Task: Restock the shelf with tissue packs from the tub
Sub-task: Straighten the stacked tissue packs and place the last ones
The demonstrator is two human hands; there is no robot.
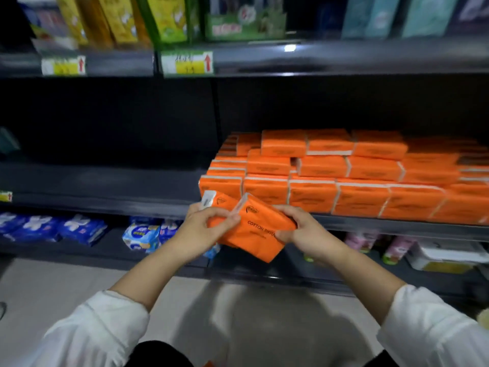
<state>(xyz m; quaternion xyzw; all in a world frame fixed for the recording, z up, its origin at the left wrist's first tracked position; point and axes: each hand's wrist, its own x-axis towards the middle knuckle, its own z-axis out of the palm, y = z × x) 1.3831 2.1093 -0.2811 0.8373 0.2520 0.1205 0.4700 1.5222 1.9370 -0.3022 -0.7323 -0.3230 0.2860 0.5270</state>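
Two packs in hand, gap's on the left

Your left hand and right hand both have fingers clamped on the two soft orange plastic-wrapped tissue packs, just short of the dark metal shelf. Bare shelf sits up and left of your fingers, so I'd square the packs flat, then butt them against the stacked orange pile.

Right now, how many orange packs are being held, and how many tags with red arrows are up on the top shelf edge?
Held orange packs: 2
Red-arrow price tags: 2
Total: 4
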